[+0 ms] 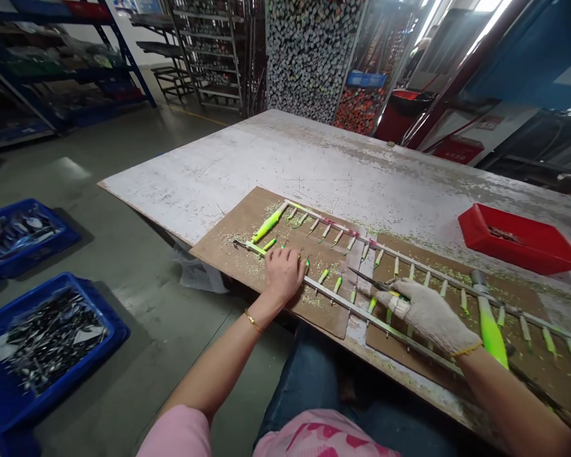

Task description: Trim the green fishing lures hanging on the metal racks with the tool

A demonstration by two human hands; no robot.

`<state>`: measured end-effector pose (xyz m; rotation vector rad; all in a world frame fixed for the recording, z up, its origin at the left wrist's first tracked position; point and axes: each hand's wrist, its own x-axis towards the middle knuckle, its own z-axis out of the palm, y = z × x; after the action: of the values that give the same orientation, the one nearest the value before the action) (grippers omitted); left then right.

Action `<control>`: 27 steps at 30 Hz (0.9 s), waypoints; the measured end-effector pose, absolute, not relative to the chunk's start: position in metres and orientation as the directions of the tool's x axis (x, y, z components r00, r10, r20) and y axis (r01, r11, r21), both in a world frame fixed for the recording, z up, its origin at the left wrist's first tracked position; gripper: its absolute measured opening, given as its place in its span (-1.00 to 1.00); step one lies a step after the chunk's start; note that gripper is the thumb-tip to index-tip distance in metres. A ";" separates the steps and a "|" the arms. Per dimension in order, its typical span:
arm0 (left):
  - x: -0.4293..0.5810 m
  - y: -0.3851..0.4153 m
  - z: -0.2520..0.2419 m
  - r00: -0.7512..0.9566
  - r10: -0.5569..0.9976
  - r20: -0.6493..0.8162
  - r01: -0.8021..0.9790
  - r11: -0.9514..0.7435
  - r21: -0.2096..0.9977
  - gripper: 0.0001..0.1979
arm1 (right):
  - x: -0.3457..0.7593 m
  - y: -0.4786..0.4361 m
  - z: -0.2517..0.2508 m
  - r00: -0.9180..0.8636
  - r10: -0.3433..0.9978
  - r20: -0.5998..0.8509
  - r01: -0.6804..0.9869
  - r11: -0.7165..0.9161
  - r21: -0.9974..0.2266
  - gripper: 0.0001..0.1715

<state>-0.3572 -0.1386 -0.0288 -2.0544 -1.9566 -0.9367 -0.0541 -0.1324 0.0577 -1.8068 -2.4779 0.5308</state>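
Note:
A long metal ladder-like rack (385,324) lies across two brown boards on the table, holding rows of small neon-green-tipped pieces, likely fishing lures. My left hand (283,274), bare, sits curled over the rack's near rail beside a small green piece (323,276). My right hand (428,315), in a white knit glove, grips a small knife (368,280) with a dark blade pointing left. A thick neon green piece (491,331) lies just right of that glove, and another (269,221) lies on the left board. Pale green shavings (247,260) are scattered over the boards.
A red plastic tray (518,238) with dark bits stands at the table's right. Blue crates (47,336) of silvery parts sit on the floor to the left. Metal shelving and stacked goods rise behind the white-topped table (285,165).

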 end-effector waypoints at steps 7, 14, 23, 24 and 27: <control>-0.382 -0.123 0.005 -0.156 0.959 0.236 0.980 0.120 0.161 -0.72 | -0.051 -0.133 0.056 -0.380 0.918 -0.113 0.876 0.318 -0.362 -0.38; -0.375 -0.113 0.011 -0.057 0.988 0.140 0.988 0.036 0.149 -0.71 | -0.065 -0.137 0.064 -0.411 0.894 -0.177 0.841 0.296 -0.453 -0.41; -0.395 -0.107 0.012 -0.118 0.988 0.098 0.991 0.112 0.068 -0.76 | -0.061 -0.134 0.055 -0.405 0.898 -0.174 0.811 0.264 -0.523 -0.39; -0.395 -0.105 0.013 -0.108 0.992 0.071 0.992 0.103 0.073 -0.77 | -0.061 -0.133 0.054 -0.405 0.897 -0.177 0.792 0.247 -0.559 -0.39; -0.398 -0.103 0.013 -0.089 0.995 0.046 0.991 0.084 0.109 -0.76 | -0.065 -0.130 0.053 -0.445 0.871 -0.208 0.694 0.189 -0.694 -0.38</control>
<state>-0.3979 -0.1028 0.0131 -2.1465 -2.3412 -0.1782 -0.0654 -0.1296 0.0526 -1.5031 -2.2304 1.1026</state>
